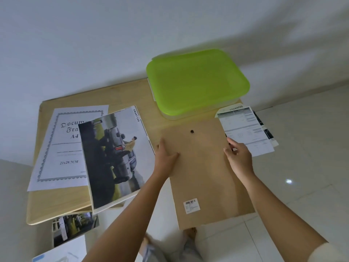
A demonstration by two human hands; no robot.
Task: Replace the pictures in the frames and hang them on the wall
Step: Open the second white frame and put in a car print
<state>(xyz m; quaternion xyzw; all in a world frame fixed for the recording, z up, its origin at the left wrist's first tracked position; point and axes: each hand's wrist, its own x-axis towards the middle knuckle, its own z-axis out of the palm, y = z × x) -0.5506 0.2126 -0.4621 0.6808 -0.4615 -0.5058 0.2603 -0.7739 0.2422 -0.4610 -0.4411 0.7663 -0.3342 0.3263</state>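
White walls bare, nothing hung: on the wooden tabletop (120,95) a frame (205,173) lay back-up, left hand (166,156) flat and open on it, right hand (238,157) fingering its edge; the car picture (115,157) waited alongside.

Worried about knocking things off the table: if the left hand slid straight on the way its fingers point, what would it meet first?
Probably the small black hanger clip on the frame's backing board; the left hand lies flat on that board, fingers pointing up it. Past that sits the green-lidded box. Exact line is uncertain.
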